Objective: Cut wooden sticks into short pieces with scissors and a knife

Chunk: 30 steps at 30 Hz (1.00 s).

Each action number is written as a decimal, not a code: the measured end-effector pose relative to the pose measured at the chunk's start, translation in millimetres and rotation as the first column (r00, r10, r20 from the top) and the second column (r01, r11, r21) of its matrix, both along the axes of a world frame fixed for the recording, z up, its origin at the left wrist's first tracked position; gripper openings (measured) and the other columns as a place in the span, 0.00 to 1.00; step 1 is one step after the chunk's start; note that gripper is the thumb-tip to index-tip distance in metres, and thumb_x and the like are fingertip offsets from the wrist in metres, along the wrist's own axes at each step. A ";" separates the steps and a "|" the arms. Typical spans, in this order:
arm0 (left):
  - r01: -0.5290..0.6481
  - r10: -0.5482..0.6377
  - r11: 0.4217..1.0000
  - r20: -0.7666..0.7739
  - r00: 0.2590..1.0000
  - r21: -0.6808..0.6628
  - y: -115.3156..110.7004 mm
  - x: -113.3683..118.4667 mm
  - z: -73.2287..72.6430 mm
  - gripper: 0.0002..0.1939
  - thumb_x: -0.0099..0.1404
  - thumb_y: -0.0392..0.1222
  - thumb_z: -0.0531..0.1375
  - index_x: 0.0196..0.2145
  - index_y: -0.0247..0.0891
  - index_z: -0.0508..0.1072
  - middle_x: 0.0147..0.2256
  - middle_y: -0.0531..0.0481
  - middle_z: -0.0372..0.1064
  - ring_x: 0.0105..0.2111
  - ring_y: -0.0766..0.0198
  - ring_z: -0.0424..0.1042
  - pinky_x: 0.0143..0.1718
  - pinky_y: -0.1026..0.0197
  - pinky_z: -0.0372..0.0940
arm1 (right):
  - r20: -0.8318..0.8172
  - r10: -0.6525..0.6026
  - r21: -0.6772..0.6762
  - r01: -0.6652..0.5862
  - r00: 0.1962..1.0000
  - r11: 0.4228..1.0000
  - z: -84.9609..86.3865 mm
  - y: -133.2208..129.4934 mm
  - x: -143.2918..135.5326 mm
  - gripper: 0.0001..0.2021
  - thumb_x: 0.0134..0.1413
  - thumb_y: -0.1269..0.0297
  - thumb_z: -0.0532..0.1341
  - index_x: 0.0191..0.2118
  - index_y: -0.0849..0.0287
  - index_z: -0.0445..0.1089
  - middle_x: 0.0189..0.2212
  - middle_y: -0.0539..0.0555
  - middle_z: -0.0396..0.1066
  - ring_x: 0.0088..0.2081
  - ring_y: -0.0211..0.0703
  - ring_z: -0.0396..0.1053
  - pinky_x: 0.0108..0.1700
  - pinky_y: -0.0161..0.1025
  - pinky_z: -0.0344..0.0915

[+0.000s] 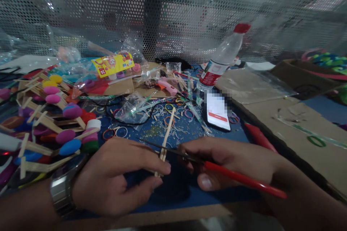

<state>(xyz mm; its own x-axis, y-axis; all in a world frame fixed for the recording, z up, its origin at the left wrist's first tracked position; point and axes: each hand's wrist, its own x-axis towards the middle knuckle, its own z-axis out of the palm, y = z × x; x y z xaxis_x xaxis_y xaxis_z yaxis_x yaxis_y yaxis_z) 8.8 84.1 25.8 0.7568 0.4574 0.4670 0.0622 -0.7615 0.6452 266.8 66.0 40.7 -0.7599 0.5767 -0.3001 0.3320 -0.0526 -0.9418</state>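
Observation:
Pale wooden sticks [168,130] are pinched near their lower end between the thumb and fingers of my left hand [114,173], pointing up and away. My right hand [225,162] is closed around a red-handled tool [241,178]. Its long, thin dark blade lies across the sticks just beyond my left fingertips. I cannot tell whether the tool is a knife or scissors, as my fingers partly cover it. Wood shavings and loose coloured rings lie on the blue table [173,191] beyond my hands.
At left lie many wooden-stick pieces with coloured caps [65,137]. Farther back are plastic packaging with a yellow label [113,65], a pink glue gun [168,86], a bottle [221,61] and a phone [217,112]. Cardboard [292,130] lies right; perforated metal [151,18] stands behind.

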 end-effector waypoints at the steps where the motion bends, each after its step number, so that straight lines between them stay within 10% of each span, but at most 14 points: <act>1: 0.013 -0.013 1.000 0.018 1.000 0.010 0.7 0.3 -0.4 0.17 0.60 0.31 0.62 0.46 0.44 0.74 0.35 0.51 0.82 0.32 0.62 0.81 0.35 0.66 0.74 | 0.002 0.001 -0.007 -0.001 1.000 1.000 -0.5 0.0 0.1 0.12 0.55 0.56 0.64 0.33 0.58 0.62 0.29 0.46 0.59 0.30 0.37 0.56 0.32 0.35 0.57; 16: -0.173 0.169 0.977 0.036 0.985 0.126 -3.6 -0.6 -0.7 0.12 0.60 0.34 0.64 0.43 0.43 0.75 0.35 0.54 0.82 0.30 0.65 0.81 0.32 0.67 0.71 | 0.030 -0.072 0.046 0.071 0.997 0.996 -0.7 -0.8 -5.7 0.15 0.56 0.51 0.63 0.32 0.56 0.61 0.28 0.47 0.58 0.31 0.39 0.56 0.32 0.36 0.56; 30: -0.395 0.405 0.903 0.024 0.914 -0.168 -5.1 -1.8 -8.5 0.11 0.64 0.29 0.60 0.40 0.43 0.73 0.32 0.57 0.78 0.30 0.69 0.78 0.32 0.68 0.72 | 0.055 -0.260 0.140 0.250 0.964 0.958 -9.8 -8.6 -20.2 0.13 0.59 0.53 0.61 0.35 0.56 0.61 0.29 0.46 0.57 0.30 0.38 0.55 0.32 0.36 0.57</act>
